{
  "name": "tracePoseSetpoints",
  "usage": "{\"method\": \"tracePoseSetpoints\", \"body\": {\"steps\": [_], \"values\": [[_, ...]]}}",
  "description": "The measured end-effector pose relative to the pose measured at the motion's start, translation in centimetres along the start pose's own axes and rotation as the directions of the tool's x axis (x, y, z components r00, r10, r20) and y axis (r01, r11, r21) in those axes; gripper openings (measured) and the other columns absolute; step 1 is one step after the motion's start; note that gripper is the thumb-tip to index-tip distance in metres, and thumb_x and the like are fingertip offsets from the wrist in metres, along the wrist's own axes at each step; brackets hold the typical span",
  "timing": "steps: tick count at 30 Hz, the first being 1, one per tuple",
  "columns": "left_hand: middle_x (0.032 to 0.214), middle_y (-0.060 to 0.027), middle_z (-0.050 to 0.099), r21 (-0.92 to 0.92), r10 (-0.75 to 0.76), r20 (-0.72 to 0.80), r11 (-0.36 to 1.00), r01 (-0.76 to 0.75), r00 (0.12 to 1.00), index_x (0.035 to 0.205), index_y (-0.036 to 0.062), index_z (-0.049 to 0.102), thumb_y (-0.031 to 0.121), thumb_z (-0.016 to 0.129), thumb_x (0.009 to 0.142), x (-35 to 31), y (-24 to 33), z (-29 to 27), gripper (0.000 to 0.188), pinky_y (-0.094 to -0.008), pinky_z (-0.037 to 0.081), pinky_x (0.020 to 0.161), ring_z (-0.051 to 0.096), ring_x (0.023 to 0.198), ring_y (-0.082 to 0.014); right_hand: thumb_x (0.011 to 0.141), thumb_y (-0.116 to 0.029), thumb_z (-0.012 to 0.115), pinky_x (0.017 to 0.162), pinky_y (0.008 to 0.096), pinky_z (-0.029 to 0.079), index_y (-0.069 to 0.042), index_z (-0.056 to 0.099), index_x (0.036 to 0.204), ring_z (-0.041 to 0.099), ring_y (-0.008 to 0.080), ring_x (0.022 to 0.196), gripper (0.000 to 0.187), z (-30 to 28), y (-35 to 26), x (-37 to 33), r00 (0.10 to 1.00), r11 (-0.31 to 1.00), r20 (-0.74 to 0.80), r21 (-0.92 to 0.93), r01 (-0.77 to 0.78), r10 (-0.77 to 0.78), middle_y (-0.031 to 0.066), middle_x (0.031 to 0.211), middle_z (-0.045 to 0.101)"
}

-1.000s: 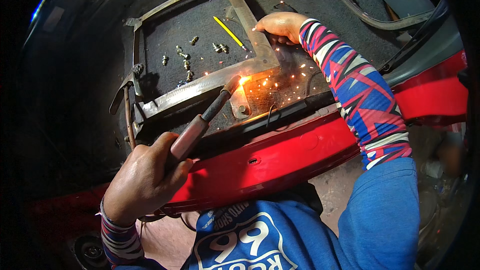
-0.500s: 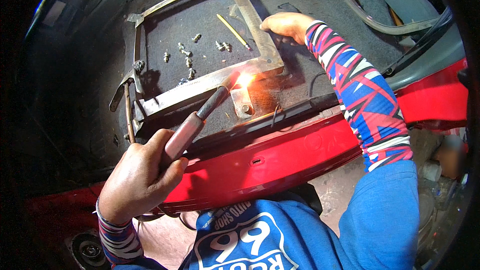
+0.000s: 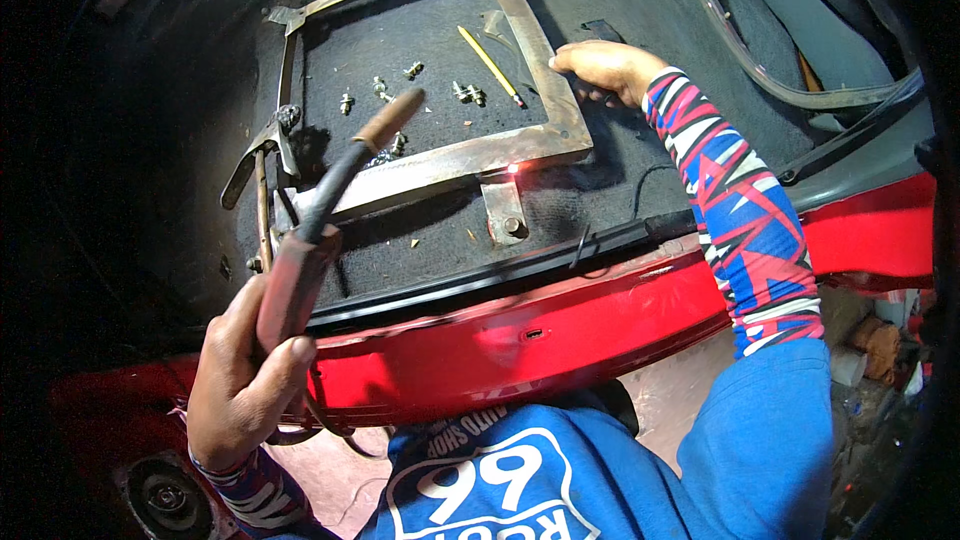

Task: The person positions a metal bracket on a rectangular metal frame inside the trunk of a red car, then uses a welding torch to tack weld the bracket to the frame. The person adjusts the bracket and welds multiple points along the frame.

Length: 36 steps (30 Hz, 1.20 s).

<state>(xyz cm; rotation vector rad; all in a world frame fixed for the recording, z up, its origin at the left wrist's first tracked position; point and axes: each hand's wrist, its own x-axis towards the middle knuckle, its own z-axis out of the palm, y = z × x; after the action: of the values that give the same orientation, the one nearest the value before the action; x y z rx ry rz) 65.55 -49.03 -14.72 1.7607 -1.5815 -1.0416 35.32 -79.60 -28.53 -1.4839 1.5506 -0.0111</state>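
My left hand (image 3: 238, 380) is wrapped round the reddish handle of a welding torch (image 3: 292, 285). The torch's nozzle points up and right, above the near bar of a rectangular metal frame (image 3: 445, 162). A red-hot spot glows where that bar meets a small metal tab (image 3: 502, 202), which has a bolt (image 3: 512, 226) through its lower end. At the frame's right side, my right hand (image 3: 612, 70) grips the outer edge, its lower fingers partly hidden underneath. Inside the frame, several small bolts (image 3: 467, 93) and a yellow pencil (image 3: 490, 65) lie on dark carpet.
A hammer (image 3: 265, 170) leans by the frame's left corner. The red car body sill (image 3: 450, 350) runs between me and the carpeted floor (image 3: 390, 245). A curved rubber seal (image 3: 735, 50) lies at the far right. A round speaker-like part (image 3: 168, 498) sits low left.
The bright welding arc has gone out, leaving a red glow. My left hand has drawn the torch left, away from the tab. My right hand remains at the frame.
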Motion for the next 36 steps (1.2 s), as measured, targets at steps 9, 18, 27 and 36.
{"method": "tracePoseSetpoints", "body": {"steps": [9, 18, 27, 36], "values": [[0.087, -0.0034, 0.06, -0.046, -0.111, -0.161, 0.993, 0.105, 0.981, 0.135, -0.0056, 0.05, 0.032, 0.064, 0.098, -2.1, -2.4, -3.3, 0.054, -0.0207, 0.043, 0.05, 0.053, 0.061, -0.005, 0.102, -0.04, 0.049, 0.055, 0.0297, 0.032, -0.024, 0.063, 0.1, 0.039, 0.0059, 0.059, 0.022, 0.2, -0.1, -0.6, 1.0, 1.0, -0.019, -0.001, 0.006, -0.006, -0.0074, 0.068, 0.046], [0.076, 0.0003, 0.058, -0.396, -0.31, -0.585, 0.915, 0.07, 0.749, 0.117, 0.0085, 0.054, 0.046, 0.054, 0.104, -1.0, -7.4, -7.2, 0.04, -0.0183, 0.041, 0.038, 0.054, 0.05, -0.0046, 0.102, -0.041, 0.049, 0.053, 0.028, 0.032, -0.023, 0.062, 0.105, 0.039, 0.0074, 0.059, 0.022, 0.1, -0.2, -0.5, 1.0, 1.0, -0.014, 0.019, 0.025, -0.025, -0.006, 0.071, 0.046], [0.1, -0.0069, 0.066, -0.591, -0.387, -0.521, 0.806, 0.005, 0.761, 0.144, 0.0056, 0.044, 0.022, 0.061, 0.095, -0.3, -17.4, -11.7, 0.054, -0.0226, 0.054, 0.062, 0.067, 0.079, -0.0129, 0.101, -0.04, 0.058, 0.09, 0.031, 0.048, -0.004, 0.066, 0.122, 0.061, 0.0152, 0.101, 0.042, -0.4, 0.4, 1.1, 0.977, 0.979, 0.078, 0.061, 0.194, -0.198, 0.006, 0.113, 0.07], [0.097, -0.0107, 0.067, -0.272, -0.245, -0.674, 0.959, 0.075, 0.697, 0.148, 0.0014, 0.04, 0.01, 0.063, 0.091, 1.6, -20.6, -10.1, 0.062, -0.0254, 0.052, 0.067, 0.068, 0.075, -0.0145, 0.099, -0.051, 0.06, 0.043, 0.0231, 0.037, -0.012, 0.072, 0.091, 0.048, 0.0068, 0.047, 0.042, 0.4, 0.5, 1.0, 0.998, 0.989, 0.042, 0.142, 0.045, -0.051, -0.0031, 0.063, 0.061]]}}
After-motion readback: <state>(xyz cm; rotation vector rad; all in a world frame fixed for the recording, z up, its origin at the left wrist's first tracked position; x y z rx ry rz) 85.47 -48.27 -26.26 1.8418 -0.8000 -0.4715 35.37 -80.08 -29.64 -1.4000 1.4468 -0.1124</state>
